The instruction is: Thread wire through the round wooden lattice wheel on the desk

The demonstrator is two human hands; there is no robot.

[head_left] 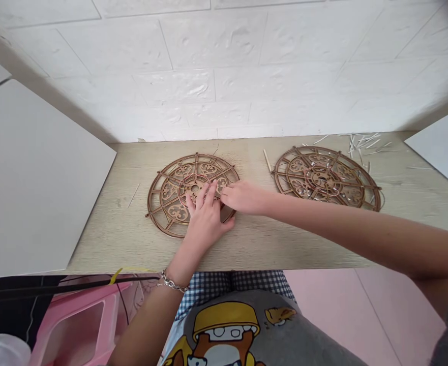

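Note:
A round brown wooden fretwork wheel lies flat on the light wood desk, left of centre. My left hand rests flat on the wheel's lower right part, fingers stretched toward its hub. My right hand reaches in from the right. Its fingers are pinched together at the wheel's right side, beside the left fingertips. What they hold is too small to make out. A second, matching wheel lies flat to the right, untouched.
Thin pale wooden sticks are scattered at the desk's back right, and one stick lies between the wheels. White panels flank the desk on both sides. A white brick wall stands behind. A pink bin sits lower left.

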